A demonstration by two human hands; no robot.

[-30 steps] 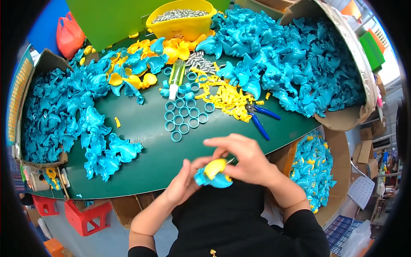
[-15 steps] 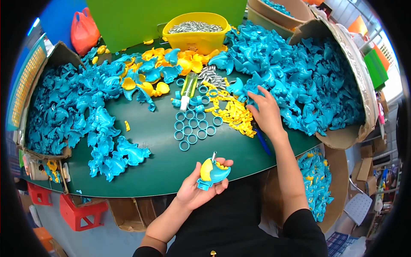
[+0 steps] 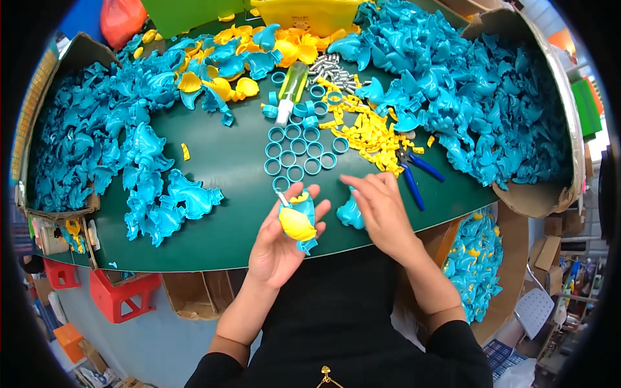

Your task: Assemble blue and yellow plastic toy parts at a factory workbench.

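Observation:
My left hand [image 3: 275, 249] is curled round a small assembly of yellow and blue plastic shells [image 3: 298, 225], with a metal pin sticking up from its top. Close to its right, my right hand [image 3: 387, 216] is palm down, fingers pointing left. A curved glossy blue plastic shell [image 3: 350, 212] shows at its thumb side and appears to be in its grip; the fingers underneath are hidden. Beyond the hands lie several blue rings [image 3: 295, 173] and a heap of small yellow pieces [image 3: 369, 132].
Blue-handled pliers [image 3: 417, 173] lie right of the yellow pieces. A clear yellow-green bottle with a white cap [image 3: 292, 90] lies behind the rings, beside metal pins [image 3: 331, 70]. Blue shells are piled at both sides by cardboard boxes [image 3: 540, 194]. A yellow tub [image 3: 310, 16] stands behind.
My right hand has come back from the blue pile towards my left hand, bringing a blue shell. The left hand has turned its assembly, showing more yellow. The pliers are now uncovered.

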